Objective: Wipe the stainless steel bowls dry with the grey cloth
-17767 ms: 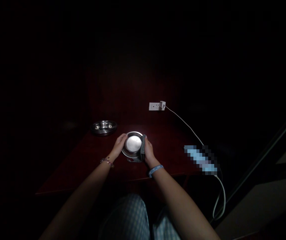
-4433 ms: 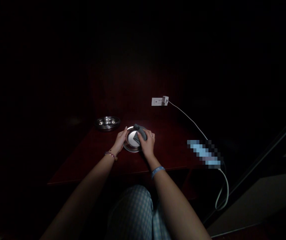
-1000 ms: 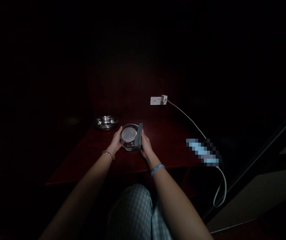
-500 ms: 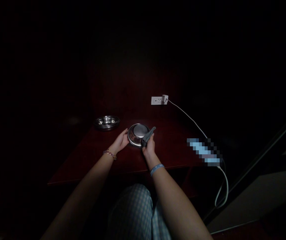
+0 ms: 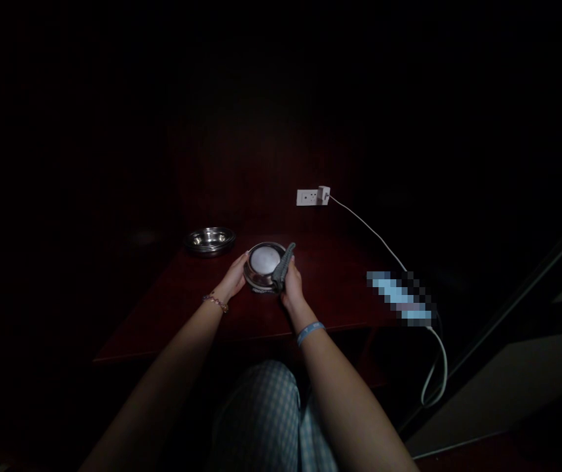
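Note:
A shiny metal bowl (image 5: pixel 264 259) is held bottom side up between my two hands, over the dark red table. My left hand (image 5: pixel 234 278) grips its left rim, the fingers partly hidden beneath it. On the right side, my right hand (image 5: pixel 293 282) is closed on a dark grey cloth (image 5: pixel 282 267) pressed against the bowl's rim. Some greyish material shows under the bowl's near edge, too dim to tell what it is. A stack of metal bowls (image 5: pixel 210 241) stands upright farther back on the left.
The dark red table (image 5: pixel 172 314) ends at a front edge just above my knees. A white wall socket (image 5: pixel 307 197) holds a charger (image 5: pixel 324 193), whose white cable (image 5: pixel 369 226) runs down to a blurred-out light blue object (image 5: pixel 401 298) at the right.
The bowl has shifted slightly left and tilted, so its base catches more light. My right hand and the cloth have moved a little left with it.

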The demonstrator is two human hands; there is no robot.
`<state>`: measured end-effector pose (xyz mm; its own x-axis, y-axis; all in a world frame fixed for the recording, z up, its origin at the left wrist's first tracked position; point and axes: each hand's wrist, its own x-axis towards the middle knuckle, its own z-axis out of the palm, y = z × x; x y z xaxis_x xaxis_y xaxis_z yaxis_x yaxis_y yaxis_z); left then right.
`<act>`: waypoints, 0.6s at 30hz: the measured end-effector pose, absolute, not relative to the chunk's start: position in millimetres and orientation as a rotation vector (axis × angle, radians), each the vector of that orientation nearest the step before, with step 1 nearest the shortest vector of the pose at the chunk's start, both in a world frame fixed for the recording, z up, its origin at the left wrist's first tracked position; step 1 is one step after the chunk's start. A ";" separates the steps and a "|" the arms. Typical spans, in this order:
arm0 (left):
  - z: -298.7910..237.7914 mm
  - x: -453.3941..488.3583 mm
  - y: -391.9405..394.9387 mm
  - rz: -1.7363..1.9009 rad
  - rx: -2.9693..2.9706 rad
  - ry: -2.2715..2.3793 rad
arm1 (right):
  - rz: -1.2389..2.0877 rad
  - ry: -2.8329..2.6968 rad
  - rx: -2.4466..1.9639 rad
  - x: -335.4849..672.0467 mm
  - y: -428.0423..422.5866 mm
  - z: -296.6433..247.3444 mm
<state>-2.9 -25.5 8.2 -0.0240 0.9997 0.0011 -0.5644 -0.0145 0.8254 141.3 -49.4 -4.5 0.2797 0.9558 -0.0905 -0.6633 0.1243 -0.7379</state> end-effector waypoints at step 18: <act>8.4 -7.0 -22.1 1.351 0.760 0.679 | 1.401 -0.327 -0.656 144.0 -45.4 -0.9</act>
<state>-7.0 -22.1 8.4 0.1044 0.9945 0.0037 -0.5904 0.0590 0.8049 144.0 -45.4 -0.9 0.1640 0.9726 -0.1649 -0.7993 0.0330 -0.6000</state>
